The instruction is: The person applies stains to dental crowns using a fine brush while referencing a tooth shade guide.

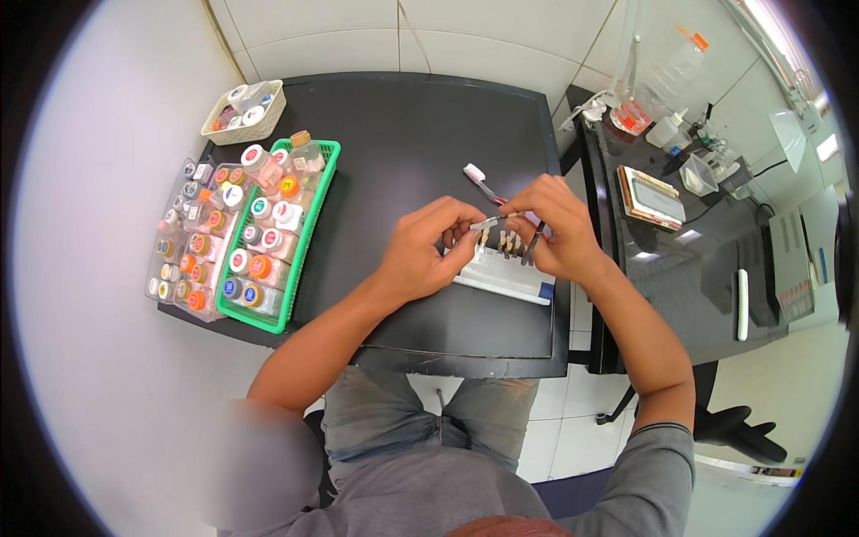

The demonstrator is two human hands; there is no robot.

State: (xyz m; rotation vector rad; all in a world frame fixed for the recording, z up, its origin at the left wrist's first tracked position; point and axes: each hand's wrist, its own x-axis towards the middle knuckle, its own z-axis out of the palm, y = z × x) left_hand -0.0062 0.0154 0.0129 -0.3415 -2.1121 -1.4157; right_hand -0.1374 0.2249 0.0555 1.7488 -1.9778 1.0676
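Note:
Over a pale tray [501, 276] with a blue corner, my two hands meet at the near right part of the black table. My left hand [431, 246] is closed, pinching a small whitish piece [486, 224] between thumb and fingertips. In my right hand [559, 228] is a thin pen-like tool [512, 215], its tip at the whitish piece. A dark slender thing [534, 240] also shows by the right fingers; whether it is held is unclear. Several small tooth-coloured tabs [508, 242] stand upright along the tray's far edge. Beyond lies a white-headed brush [476, 174] with a reddish handle.
On the left of the table [403, 125] stand a green basket [335, 170] and a clear box [154, 242] of capped jars, with a cream basket [213, 128] behind. A second black table [658, 304] at right holds bottles, a stacked case [650, 197] and a white stick [743, 304].

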